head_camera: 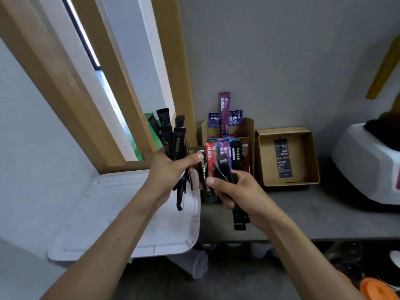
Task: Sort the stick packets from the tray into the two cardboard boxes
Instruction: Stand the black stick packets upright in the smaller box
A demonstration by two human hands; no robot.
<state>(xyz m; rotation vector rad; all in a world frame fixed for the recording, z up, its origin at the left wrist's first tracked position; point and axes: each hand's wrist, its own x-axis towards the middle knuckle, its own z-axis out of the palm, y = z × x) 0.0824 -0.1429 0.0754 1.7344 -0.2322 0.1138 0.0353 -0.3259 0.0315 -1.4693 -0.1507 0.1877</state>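
My left hand point(171, 169) grips a fanned bunch of black stick packets point(173, 137), held upright above the right end of the white tray point(104, 213). My right hand point(236, 193) holds several more black stick packets point(225, 167) just in front of the left cardboard box point(249, 126). That box is filled with coloured packets point(225, 148) in red, purple, blue and brown; one purple stick stands up at its back. The right cardboard box point(311, 156) is low and open, with only a black printed card point(282, 158) lying flat in it. The tray shows no packets.
The tray overhangs the front edge of the grey counter point(303, 213). A white appliance point(368, 165) stands at the far right. Wooden window frames point(91, 94) rise at the left, and the grey wall is behind the boxes. Cups and orange lids sit below the counter.
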